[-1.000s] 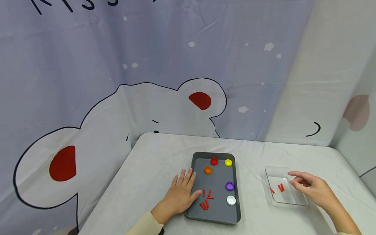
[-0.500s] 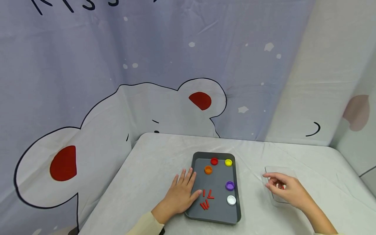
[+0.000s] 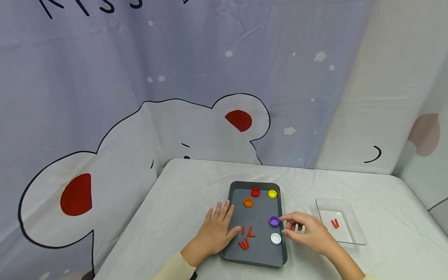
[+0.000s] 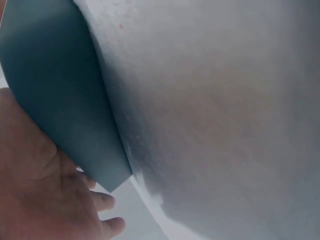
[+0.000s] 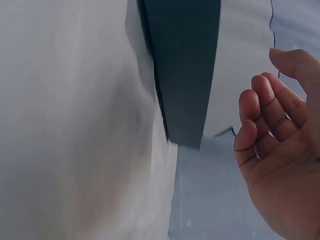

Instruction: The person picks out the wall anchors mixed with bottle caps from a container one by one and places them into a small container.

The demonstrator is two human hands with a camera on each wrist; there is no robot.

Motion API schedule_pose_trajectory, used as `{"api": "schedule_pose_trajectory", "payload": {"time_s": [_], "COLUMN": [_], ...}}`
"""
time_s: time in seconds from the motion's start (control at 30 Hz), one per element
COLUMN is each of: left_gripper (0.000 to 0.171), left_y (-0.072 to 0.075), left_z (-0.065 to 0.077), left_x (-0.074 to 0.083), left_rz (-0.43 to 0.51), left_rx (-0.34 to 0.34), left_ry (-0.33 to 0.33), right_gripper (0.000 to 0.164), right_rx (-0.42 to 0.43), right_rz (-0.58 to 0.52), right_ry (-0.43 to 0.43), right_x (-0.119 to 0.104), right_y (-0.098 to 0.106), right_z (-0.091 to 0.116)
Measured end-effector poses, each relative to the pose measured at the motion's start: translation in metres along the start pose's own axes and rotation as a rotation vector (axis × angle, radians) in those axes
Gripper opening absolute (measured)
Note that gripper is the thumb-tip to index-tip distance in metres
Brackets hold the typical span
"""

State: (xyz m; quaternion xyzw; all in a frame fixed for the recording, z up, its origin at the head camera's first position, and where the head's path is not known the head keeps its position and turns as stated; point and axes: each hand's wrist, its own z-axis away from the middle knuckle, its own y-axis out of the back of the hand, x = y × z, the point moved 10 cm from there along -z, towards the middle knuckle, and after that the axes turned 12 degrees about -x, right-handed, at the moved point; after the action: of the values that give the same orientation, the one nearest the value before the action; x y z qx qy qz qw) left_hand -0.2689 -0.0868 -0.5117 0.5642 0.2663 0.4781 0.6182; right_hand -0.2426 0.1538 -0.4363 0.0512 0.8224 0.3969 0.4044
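My left hand (image 3: 214, 232) rests with spread fingers on the left rim of a dark grey tray (image 3: 257, 254). My right hand (image 3: 309, 232) hovers at the tray's right edge, thumb and index finger apart, beside a purple round cap (image 3: 274, 221) and a white cap (image 3: 275, 238). In the right wrist view its fingers (image 5: 260, 107) are loosely bent with nothing visible between them. Several short red sticks (image 3: 246, 243) lie near my left thumb. Farther back on the tray sit a red cap (image 3: 255, 192), an orange cap (image 3: 248, 202) and a yellow cap (image 3: 272, 194).
Right of the tray, a clear plastic box (image 3: 357, 225) holds a few red sticks (image 3: 335, 223); my right hand partly covers its near left side. A white cloth (image 3: 196, 182) covers the table, and a printed curtain hangs behind. Dark panels (image 5: 185, 75) fill part of both wrist views.
My right hand has moved left from over the clear box to the tray's right edge. My left hand, the caps and the sticks on the tray stay put.
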Motion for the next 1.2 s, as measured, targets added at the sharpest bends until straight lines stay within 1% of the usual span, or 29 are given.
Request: {"api": "schedule_pose_trajectory", "payload": {"time_s": [0.27,0.57,0.7,0.83,0.97,1.1,1.2], "left_gripper": [0.073,0.073,0.073,0.073,0.073,0.074,0.074], "left_y": [0.000,0.001,0.000,0.000,0.000,-0.001,-0.001], "left_z": [0.001,0.000,-0.001,-0.001,-0.001,-0.001,-0.001], "left_x": [0.002,0.001,0.001,0.001,0.000,0.000,0.000], "left_rz": [-0.002,-0.001,-0.009,-0.027,-0.043,-0.052,-0.048], "left_rx": [0.007,0.008,0.004,0.003,0.009,0.011,0.011], "left_ry": [0.000,0.005,0.007,0.010,0.011,0.011,0.009], "right_gripper": [0.026,0.022,0.021,0.022,0.023,0.022,0.021], "right_rx": [-0.083,-0.247,-0.325,-0.398,-0.459,-0.507,-0.520], "right_rz": [-0.092,-0.112,-0.101,-0.042,0.001,0.021,0.042], "right_ry": [0.062,0.074,0.038,-0.005,-0.027,-0.055,-0.069], "right_x": [-0.011,-0.022,-0.021,-0.017,-0.014,-0.011,-0.011], "right_y": [-0.031,-0.071,-0.085,-0.097,-0.107,-0.117,-0.120], "right_z": [-0.017,-0.034,-0.040,-0.047,-0.052,-0.056,-0.059]}}
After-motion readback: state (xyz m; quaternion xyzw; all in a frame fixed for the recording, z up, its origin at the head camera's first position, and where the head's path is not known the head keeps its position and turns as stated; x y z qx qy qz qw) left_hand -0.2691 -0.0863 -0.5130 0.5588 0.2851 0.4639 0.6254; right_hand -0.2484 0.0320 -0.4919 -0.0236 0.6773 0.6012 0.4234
